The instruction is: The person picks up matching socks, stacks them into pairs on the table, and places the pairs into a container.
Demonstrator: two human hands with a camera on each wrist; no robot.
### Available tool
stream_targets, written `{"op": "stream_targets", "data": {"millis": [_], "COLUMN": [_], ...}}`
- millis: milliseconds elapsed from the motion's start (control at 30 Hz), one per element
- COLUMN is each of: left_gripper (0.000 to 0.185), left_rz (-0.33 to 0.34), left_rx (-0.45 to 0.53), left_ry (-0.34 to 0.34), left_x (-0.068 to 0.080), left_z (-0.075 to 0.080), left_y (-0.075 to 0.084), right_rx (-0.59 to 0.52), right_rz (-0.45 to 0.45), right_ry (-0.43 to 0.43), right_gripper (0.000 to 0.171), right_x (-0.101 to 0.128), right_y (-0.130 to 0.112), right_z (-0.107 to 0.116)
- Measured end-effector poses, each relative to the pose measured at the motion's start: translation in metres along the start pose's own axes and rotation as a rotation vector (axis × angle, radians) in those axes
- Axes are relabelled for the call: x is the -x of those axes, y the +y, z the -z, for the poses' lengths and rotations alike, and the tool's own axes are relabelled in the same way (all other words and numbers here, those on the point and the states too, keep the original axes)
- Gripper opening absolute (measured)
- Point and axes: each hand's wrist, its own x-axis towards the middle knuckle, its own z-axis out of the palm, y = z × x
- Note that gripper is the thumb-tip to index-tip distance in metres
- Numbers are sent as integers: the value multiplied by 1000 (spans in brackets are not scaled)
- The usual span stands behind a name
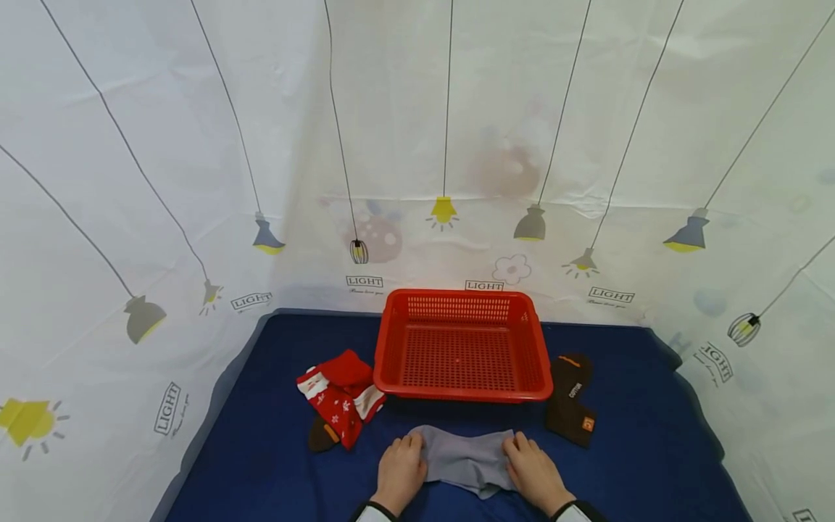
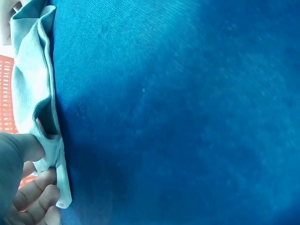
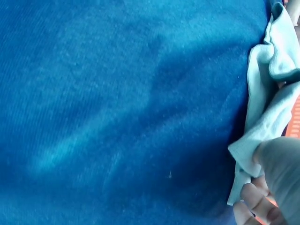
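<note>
Here both hands, left (image 1: 399,473) and right (image 1: 536,473), pinch a soft, rumpled grey sock (image 1: 466,458) by its ends.

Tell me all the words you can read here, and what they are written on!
"LIGHT": printed many times on the white lamp-pattern cloth, with a smaller line under some, too small to read.
"COTTON", it seems: white letters on the dark brown sock, small and turned, so not certain.
Orange patch on that brown sock: its mark is too small to read.
Red socks: only white pictures, no words.
Grey sock and red basket: no words.
</note>
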Motion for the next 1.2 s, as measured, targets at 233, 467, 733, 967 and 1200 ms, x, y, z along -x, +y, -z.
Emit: {"op": "stream_targets", "data": {"millis": [233,467,733,967,1200], "left_gripper": [26,23,23,25,27], "left_rz": [7,18,52,71,50], "left_rx": [10,26,46,57,37], "left_ry": [-27,-35,-31,-48,37], "left_x": [-1,-2,-6,-8,-8], "left_z": [-4,2,16,14,5], "left_y": [5,6,-1,-3,-3], "right_rx": [4,25,70,82,123], "right_rz": [-4,-14,16,48,62], "right_ry": [-11,1,54,73,160], "right_gripper": [21,19,22,24,22], "right_x": [0,1,-4,-13,-15], "right_y": [-7,-11,-6,-3,-3], "right_z": [-3,-4,6,10,8]}}
